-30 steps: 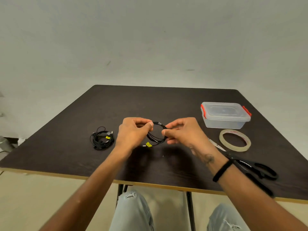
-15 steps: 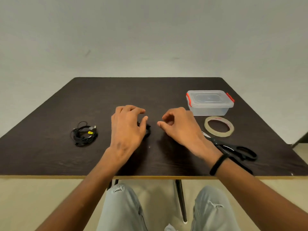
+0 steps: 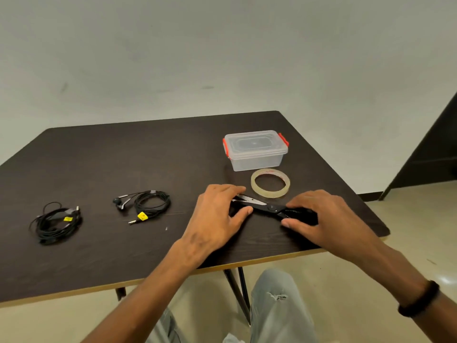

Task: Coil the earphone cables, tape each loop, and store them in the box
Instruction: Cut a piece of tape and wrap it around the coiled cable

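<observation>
Both hands spread over black scissors (image 3: 268, 208) at frame centre: left hand (image 3: 217, 214) at blades, right hand (image 3: 321, 216) covering handles.

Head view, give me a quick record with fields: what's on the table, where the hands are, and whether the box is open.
surface: dark table
box: clear box, lid on, red clips, far right
tape: tape roll flat, just in front of the box
scissors: scissors lying on the table, blades pointing left
left hand: left hand over the blade end
right hand: right hand on the handles
earphones: near coil and far-left coil, both outside the box
tape on coils: cannot tell
</observation>
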### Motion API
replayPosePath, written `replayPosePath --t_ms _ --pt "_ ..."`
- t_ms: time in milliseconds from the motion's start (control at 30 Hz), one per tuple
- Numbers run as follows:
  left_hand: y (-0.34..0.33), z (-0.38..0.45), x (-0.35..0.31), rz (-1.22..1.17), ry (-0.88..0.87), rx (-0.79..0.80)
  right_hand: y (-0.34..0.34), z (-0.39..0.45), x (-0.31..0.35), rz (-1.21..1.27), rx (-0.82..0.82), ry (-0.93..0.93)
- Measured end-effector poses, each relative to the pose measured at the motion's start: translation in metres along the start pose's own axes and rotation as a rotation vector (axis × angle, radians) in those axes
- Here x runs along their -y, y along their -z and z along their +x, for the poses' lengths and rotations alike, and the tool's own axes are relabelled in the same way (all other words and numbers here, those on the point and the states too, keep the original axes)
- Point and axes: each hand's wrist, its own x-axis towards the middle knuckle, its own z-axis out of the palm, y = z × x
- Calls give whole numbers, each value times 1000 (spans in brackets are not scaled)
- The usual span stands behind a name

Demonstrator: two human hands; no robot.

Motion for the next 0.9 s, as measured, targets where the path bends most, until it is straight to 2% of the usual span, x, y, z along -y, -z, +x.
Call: replayPosePath --t_ms 100,567,667,900 --pt "-3 2 -4 -11 -1 -31 12 3 -14 9 62 63" --pt "-4 8 -5 -138 76 -63 11 28 -35 -20 52 222" --pt "1 11 -6 -205 115 -21 16 32 -28 -6 26 174" --pt "30 71 4 -514 445 -280 30 101 -16 286 -337 -172"
